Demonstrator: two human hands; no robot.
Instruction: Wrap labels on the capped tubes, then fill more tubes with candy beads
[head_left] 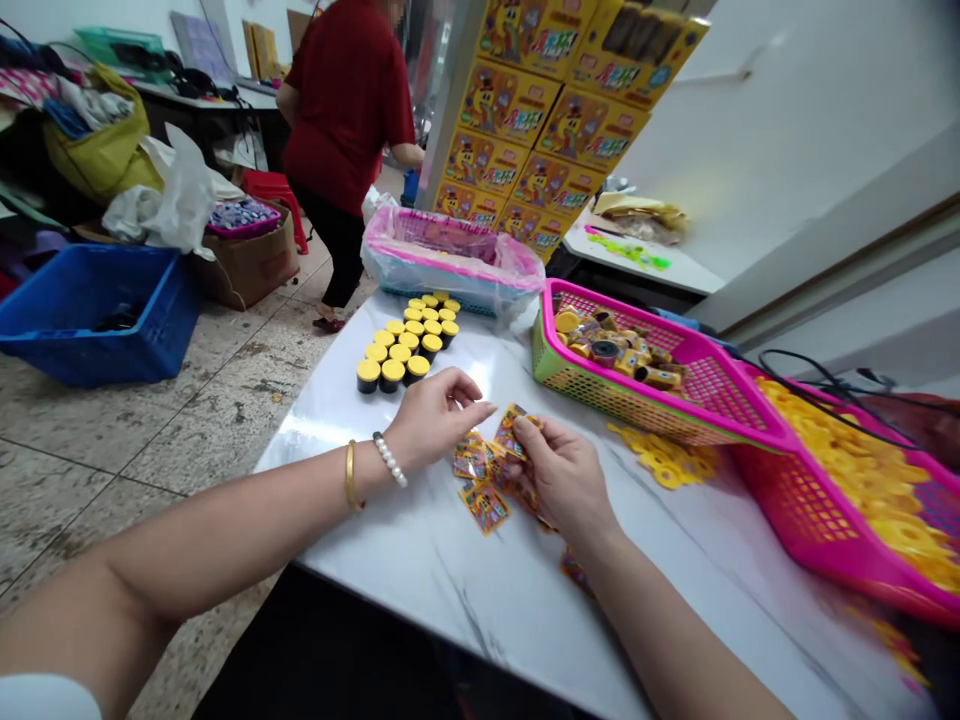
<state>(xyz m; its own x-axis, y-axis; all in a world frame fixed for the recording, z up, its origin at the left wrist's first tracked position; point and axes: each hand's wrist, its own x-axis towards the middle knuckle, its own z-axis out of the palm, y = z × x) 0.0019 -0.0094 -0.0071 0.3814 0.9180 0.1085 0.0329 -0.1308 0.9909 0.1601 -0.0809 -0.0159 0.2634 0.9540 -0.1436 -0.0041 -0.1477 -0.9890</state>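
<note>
My right hand (566, 475) pinches a small, colourful printed packet (508, 428) between thumb and fingers, just above the white marbled table (420, 560). Loose packets (484, 505) of the same kind lie under and beside that hand, partly hidden by it. To the left, my left hand (431, 418) hovers close to the packets, its fingers loosely curled and the thumb stretched out apart from them; nothing shows in it. Beyond the left hand stand several small dark cups with yellow lids (400, 355), upright in rows.
A pink-and-green basket (720, 400) holds wrapped yellow-brown cups. Yellow plastic rings (667, 460) lie beside it; a pink basket (810, 510) of yellow parts stands right. A plastic-lined basket (450, 270) and stacked yellow boxes (517, 130) are behind. A person in red (349, 100) stands beyond.
</note>
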